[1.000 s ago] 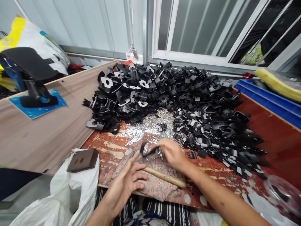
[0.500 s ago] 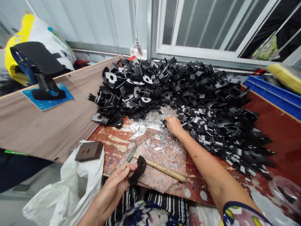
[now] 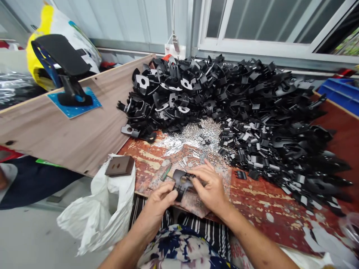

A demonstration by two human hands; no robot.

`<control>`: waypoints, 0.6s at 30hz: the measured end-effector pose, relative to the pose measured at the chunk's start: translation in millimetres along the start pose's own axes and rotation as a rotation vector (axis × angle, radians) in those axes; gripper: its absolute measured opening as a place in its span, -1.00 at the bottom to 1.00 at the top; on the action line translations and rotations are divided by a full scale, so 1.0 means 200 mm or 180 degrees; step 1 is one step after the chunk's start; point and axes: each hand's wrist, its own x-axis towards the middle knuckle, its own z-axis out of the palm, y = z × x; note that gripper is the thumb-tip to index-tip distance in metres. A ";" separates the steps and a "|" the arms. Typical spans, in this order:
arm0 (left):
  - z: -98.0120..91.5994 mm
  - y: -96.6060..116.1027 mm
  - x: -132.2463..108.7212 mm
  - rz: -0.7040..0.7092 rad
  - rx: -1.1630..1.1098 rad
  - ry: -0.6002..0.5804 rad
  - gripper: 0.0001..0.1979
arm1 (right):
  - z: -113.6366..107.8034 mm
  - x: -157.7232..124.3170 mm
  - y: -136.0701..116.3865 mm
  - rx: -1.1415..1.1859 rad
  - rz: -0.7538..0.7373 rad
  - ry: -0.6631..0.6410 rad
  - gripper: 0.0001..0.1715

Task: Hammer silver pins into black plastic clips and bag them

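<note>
A curved black plastic piece with a round hole (image 3: 179,179) is held low over the near edge of the work surface. My left hand (image 3: 161,198) is closed on its left side, thumb on top. At its right edge, my right hand (image 3: 210,185) is closed in a pinch against the piece; what lies between those fingertips is hidden. Under my hands lies a hammer (image 3: 166,172), its greenish head showing and its handle mostly covered. Beyond them are loose metal pins (image 3: 193,155) and a heap of small silvery rivet-like bits (image 3: 206,129).
A large pile of black plastic parts (image 3: 218,86) fills the back, with smaller black clips (image 3: 249,138) at right. A brown block (image 3: 120,165) rests on a white sack (image 3: 84,213) at left. A black assembled stand (image 3: 74,89) is on the wooden board (image 3: 33,127).
My right hand has come back from the small-parts heap to the black plastic piece. My left hand has brought the piece slightly up and right. The view has shifted right and down.
</note>
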 end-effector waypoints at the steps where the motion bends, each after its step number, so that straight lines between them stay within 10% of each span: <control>1: 0.03 0.00 0.00 -0.0059 -0.0132 -0.0125 -0.71 | 0.03 -0.03 -0.03 0.0047 0.0038 0.0061 -0.70; 18: 0.01 0.00 -0.04 0.0225 -0.0335 -0.0633 -0.74 | 0.10 -0.15 -0.16 0.0180 -0.0325 0.0108 -0.46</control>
